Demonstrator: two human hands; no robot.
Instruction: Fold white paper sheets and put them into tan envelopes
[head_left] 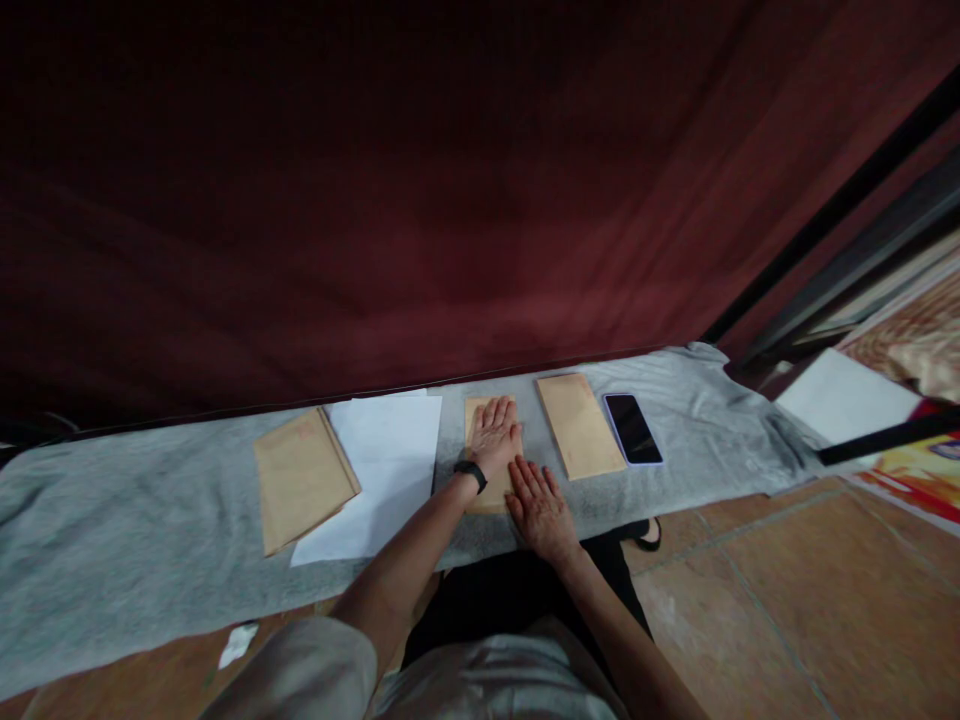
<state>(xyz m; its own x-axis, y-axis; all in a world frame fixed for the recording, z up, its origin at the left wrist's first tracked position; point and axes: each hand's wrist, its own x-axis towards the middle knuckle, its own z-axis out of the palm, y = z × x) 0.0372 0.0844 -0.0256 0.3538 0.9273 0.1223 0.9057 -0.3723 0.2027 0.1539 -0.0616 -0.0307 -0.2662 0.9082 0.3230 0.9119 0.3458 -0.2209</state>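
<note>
1. On the grey cloth (pixel 180 510), middle brown envelope (pixel 496 490) lies under the hands;
2. Left hand (pixel 493 435): flat on the envelope's 12 o'clock half, fingers straight, unclenched; black wristband (pixel 471 474) on;
3. Right hand (pixel 545 512): also flat and unclenched, at 4 o'clock, fingertips on the envelope's 3 o'clock edge;
4. From that envelope: stacked brown envelopes (pixel 300 480) at 9 o'clock, overlapping white paper (pixel 394 450); another brown envelope (pixel 580 427) between 2 and 3; phone (pixel 636 430) at 3.

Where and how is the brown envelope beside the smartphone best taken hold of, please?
Probably by the near short edge of the brown envelope, pinched from the person's side with the right hand: the envelope lies flat on the grey cloth, that edge faces the person, and the smartphone crowds its right side.
</note>
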